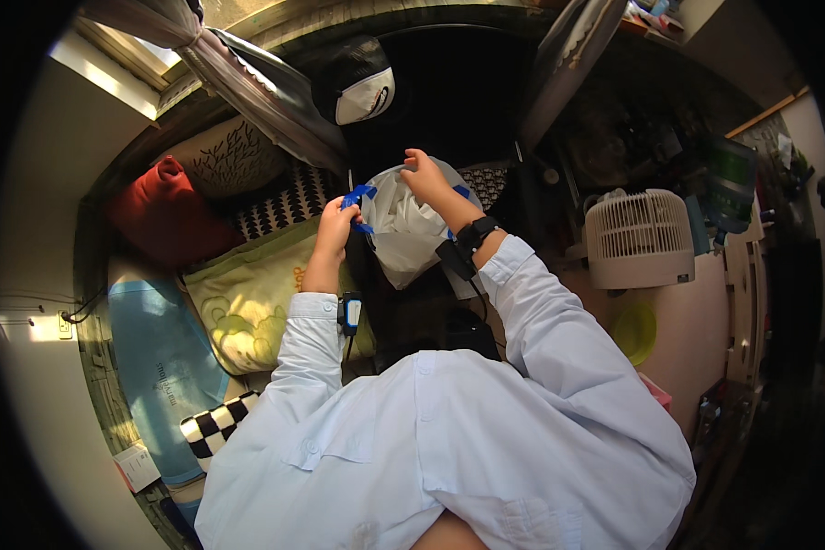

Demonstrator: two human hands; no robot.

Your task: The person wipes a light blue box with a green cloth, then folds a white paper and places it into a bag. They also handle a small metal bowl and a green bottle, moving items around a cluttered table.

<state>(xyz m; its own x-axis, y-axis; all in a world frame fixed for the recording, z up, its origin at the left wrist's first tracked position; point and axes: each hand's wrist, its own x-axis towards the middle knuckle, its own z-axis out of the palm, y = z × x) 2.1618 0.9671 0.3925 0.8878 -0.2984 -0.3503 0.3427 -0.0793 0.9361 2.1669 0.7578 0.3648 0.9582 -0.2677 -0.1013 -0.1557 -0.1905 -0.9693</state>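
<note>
A bin lined with a white plastic bag (pixel 402 251) stands before me, with crumpled white material inside. My left hand (pixel 338 223) pinches a blue strip (pixel 359 199) at the bag's left edge. Over the far part of the bag's mouth is my right hand (pixel 425 175), its fingers bent; whether they hold anything cannot be told. More blue shows at the bag's right edge, partly behind my right forearm. Each wrist bears a strapped device with a cable.
To the left lie a green-yellow cushion (pixel 247 302), a red cushion (pixel 172 220) and a blue cloth (pixel 158 371). A white fan (pixel 639 237) and a large water bottle (pixel 729 182) are at the right. A cap (pixel 366 89) and tied curtains (pixel 254 89) are beyond the bag.
</note>
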